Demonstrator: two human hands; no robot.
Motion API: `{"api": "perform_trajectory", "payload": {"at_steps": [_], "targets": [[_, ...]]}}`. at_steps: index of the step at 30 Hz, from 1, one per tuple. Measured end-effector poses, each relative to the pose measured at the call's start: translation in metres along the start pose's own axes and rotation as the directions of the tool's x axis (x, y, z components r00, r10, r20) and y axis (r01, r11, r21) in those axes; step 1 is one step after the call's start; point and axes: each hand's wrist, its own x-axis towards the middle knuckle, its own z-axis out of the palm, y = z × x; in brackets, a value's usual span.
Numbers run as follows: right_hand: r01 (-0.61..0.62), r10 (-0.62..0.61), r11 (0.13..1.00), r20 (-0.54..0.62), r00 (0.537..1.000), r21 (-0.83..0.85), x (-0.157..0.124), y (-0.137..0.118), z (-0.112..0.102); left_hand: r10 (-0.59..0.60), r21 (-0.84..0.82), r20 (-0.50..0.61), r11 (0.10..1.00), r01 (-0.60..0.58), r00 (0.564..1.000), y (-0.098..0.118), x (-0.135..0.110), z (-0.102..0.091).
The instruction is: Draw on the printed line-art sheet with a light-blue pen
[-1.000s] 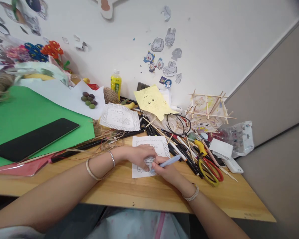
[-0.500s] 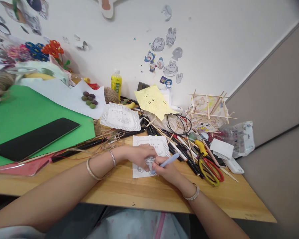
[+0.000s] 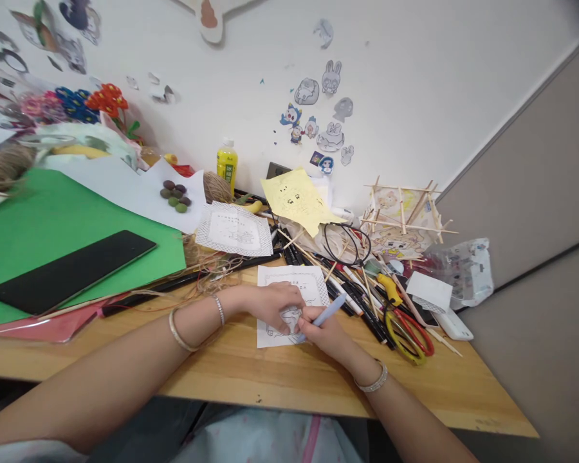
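Note:
A small white sheet of paper with a drawn border, some writing and line drawings lies on the wooden table in front of me. My left hand rests on this sheet, palm down, with its fingers apart and slightly bent. Between the fingers of my right hand is a light blue pen. Its tip points down at the lower part of the paper, close to my left fingertips. Exactly where the tip meets the paper is hard to make out.
Right of the paper lie many markers and yellow-and-red-handled scissors. Behind are a yellow paper star, a second drawn sheet and a yellow bottle. At left, a black tablet rests on green paper.
My right hand and the pen tip have shifted very slightly right and down on the paper. My left hand stays in place on the sheet. The whole view has moved a little.

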Motion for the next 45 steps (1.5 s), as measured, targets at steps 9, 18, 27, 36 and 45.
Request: {"api": "perform_trajectory", "payload": {"at_steps": [9,18,27,36,45], "targets": [[0.003,-0.004,1.000,-0.060,0.998,-0.009,-0.001,-0.003,0.002,-0.029,0.034,-0.043,0.999,0.030,0.999,0.007,0.004,0.003],[0.042,-0.041,0.999,0.004,0.999,-0.031,0.001,-0.001,0.003,-0.009,-0.001,0.000,1.000,0.009,1.000,0.007,0.001,-0.002],[0.055,-0.054,0.996,0.006,0.999,-0.066,0.003,0.001,0.003,-0.011,-0.007,0.016,1.000,0.011,1.000,0.009,0.001,-0.004],[0.041,-0.041,0.999,0.019,0.999,-0.011,0.003,0.005,0.003,0.004,-0.009,0.017,1.000,-0.004,1.000,0.004,0.002,-0.002],[-0.031,0.036,0.995,-0.062,0.997,0.091,-0.001,-0.001,0.001,0.000,0.006,-0.049,1.000,0.001,0.999,0.009,0.007,0.006]]}}
